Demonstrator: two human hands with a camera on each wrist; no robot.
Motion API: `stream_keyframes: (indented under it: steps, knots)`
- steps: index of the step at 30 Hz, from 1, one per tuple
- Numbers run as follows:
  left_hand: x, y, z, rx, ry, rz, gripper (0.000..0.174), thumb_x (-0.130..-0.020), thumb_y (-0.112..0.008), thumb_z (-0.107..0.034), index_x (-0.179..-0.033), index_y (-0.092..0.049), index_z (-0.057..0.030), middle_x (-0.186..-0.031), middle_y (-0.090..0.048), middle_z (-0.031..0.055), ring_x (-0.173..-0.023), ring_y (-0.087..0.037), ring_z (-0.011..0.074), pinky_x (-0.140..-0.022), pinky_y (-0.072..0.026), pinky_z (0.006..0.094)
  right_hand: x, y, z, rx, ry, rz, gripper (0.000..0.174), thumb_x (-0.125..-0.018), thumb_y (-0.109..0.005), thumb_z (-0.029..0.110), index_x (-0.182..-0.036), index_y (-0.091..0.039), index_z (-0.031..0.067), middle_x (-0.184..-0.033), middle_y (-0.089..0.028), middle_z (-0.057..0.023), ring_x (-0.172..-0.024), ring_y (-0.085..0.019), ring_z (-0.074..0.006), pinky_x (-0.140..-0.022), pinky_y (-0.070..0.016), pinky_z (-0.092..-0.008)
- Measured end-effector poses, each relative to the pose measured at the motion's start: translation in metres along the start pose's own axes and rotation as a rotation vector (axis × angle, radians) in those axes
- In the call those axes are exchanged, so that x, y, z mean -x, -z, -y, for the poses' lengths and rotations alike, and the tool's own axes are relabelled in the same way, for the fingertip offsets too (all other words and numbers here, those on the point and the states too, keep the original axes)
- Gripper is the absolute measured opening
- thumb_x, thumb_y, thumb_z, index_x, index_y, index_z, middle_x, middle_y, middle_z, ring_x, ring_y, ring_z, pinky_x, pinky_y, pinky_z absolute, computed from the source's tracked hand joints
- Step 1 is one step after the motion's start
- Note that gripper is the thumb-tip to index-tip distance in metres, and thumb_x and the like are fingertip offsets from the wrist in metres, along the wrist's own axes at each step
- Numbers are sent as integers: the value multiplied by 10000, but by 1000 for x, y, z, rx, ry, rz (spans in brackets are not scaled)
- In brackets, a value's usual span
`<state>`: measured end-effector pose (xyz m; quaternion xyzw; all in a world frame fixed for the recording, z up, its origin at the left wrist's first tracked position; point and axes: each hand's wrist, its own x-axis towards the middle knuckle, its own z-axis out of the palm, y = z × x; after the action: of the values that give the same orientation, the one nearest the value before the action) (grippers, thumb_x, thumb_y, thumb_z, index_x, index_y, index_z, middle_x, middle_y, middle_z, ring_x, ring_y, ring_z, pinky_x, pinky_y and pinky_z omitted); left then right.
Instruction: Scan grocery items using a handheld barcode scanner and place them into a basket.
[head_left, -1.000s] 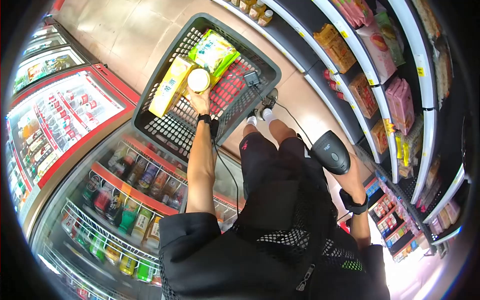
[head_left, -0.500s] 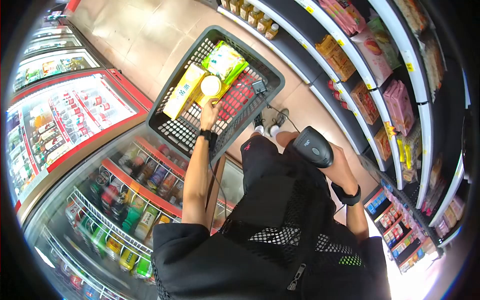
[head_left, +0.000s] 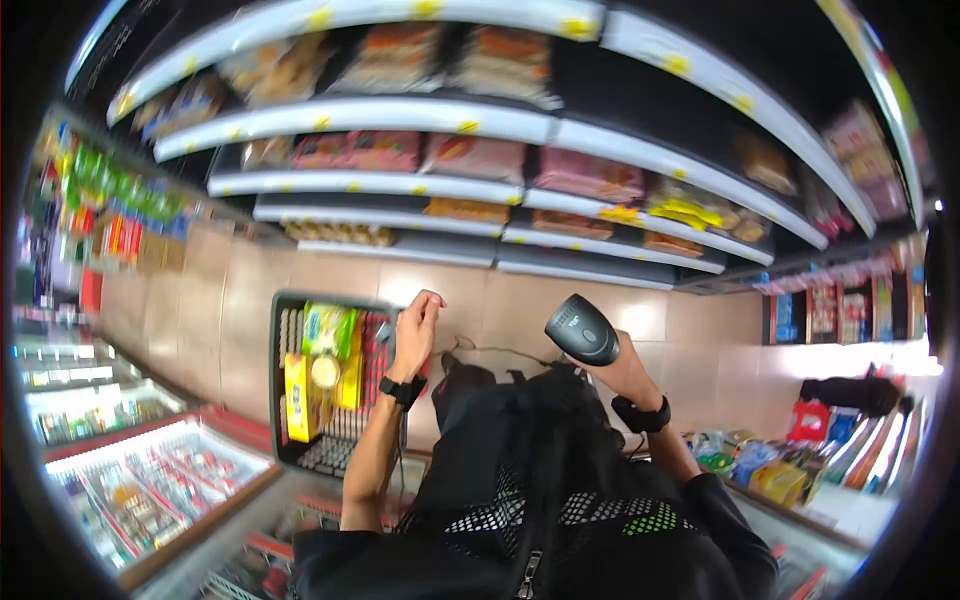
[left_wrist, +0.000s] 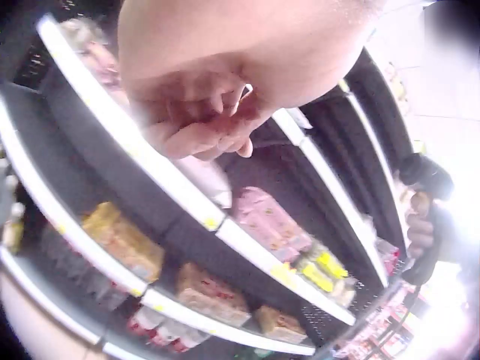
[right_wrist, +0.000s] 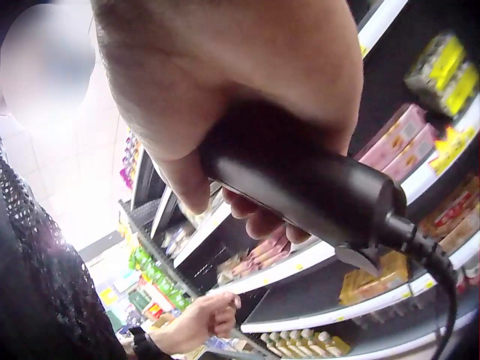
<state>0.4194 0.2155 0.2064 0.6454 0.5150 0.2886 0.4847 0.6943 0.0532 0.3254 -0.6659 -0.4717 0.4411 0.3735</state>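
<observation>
Black handheld scanner, one, gripped in the right hand; its fingers wrapped around the handle, with the head of the device pointing away from the body. Position: in the air, above the tiled floor, at right of centre in the head view. Dark cable, ribbed where it leaves the handle end, hanging down in the right wrist view. Left hand, bare and holding nothing, fingers loosely bent toward the palm; raised in front of the body and, from the head camera, overlapping the right edge of a shopping basket; contact with the rim cannot be told. Black wristbands, two: one on the left wrist, one on the right. Basket, grey, with perforated walls, well apart from the scanner. Contents: yellow box along the left side; green and yellow packet at the far end; round container with pale top, just beside the box. Clothing: dark vest with mesh panels. Shelves, dark with white front strips, facing the person; stock includes pink packets, yellow packets and, low down, a row of bottles. Chest fridge, red-edged, at lower left, filled with drinks; labels too blurred to read.
</observation>
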Motion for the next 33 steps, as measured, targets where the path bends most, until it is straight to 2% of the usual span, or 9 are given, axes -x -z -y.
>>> stream_keyframes:
  steps: [4, 10, 12, 15, 17, 20, 23, 29, 33]
  knots:
    - [-30, -62, -135, 79, -155, 263, 221, -964, -524, -222, -926, -626, -30, -562, -456, -4, -546, -422, 63, -521, -353, 245, 41, 58, -9, -86, -115, -312, 394, -714, -800, 130, -1028, -628, -35, -898, -686, -112, -801, -628, -166, -746, -504, -320]
    - [-31, -196, -308, 127, -521, 198, 191, -936, -575, -188, -1042, -633, -40, -688, -632, 48, -659, -631, 106, -617, -468, 240, 77, 179, -96, -158, 13, -420, 370, -704, -806, 122, -981, -626, -45, -875, -681, -113, -787, -616, -156, -743, -499, -315]
    - [-24, -241, -355, 68, -660, 164, 217, -913, -606, -173, -1086, -622, -43, -856, -668, 76, -802, -657, 132, -724, -495, 261, 103, 221, -81, -138, 30, -506, 373, -706, -813, 138, -975, -626, -40, -887, -675, -115, -806, -616, -160, -755, -498, -321]
    - [-21, -292, -408, 185, -588, 267, 298, -898, -626, -198, -1153, -589, -49, -1006, -657, 92, -968, -628, 156, -851, -468, 286, 119, 244, -100, -180, 23, -682, 374, -695, -814, 139, -968, -626, -34, -886, -670, -100, -820, -616, -162, -763, -497, -328]
    - [-27, -313, -436, 40, -865, 270, 432, -903, -611, -247, -1275, -507, -54, -1220, -588, 129, -1122, -569, 232, -1035, -374, 421, 124, 248, -121, -232, 5, -829, 377, -680, -800, 115, -973, -620, -38, -871, -672, -81, -803, -607, -146, -757, -495, -310]
    - [-38, -342, -471, -150, -998, 50, 531, -881, -629, -317, -1308, -473, -43, -1267, -560, 171, -1258, -473, 303, -1125, -227, 491, 131, 279, -92, -273, 183, -493, 368, -682, -788, 101, -973, -615, -45, -851, -669, -77, -777, -585, -125, -733, -490, -292]
    - [-59, -371, -505, -294, -1181, -269, 669, -837, -658, -415, -1310, -449, 10, -1297, -529, 219, -1262, -462, 352, -1121, -212, 518, 126, 283, -90, -282, 284, -474, 330, -692, -753, 66, -971, -615, -41, -835, -662, -61, -748, -556, -103, -702, -482, -279]
    - [-105, -405, -569, -302, -847, -47, 975, -705, -724, -515, -1376, -316, 64, -1221, -550, 290, -1203, -503, 394, -1088, -221, 598, 126, 292, -93, -258, 389, -344, 422, -682, -708, 30, -1083, -595, -42, -868, -654, -61, -764, -542, -101, -714, -473, -270]
    - [-123, -422, -571, -176, -822, -109, 892, -699, -733, -494, -1321, -337, 6, -1160, -613, 249, -1116, -577, 382, -1047, -288, 595, 126, 301, -104, -202, 331, -223, 406, -681, -722, 43, -1060, -600, -36, -843, -644, -56, -754, -538, -101, -702, -472, -271]
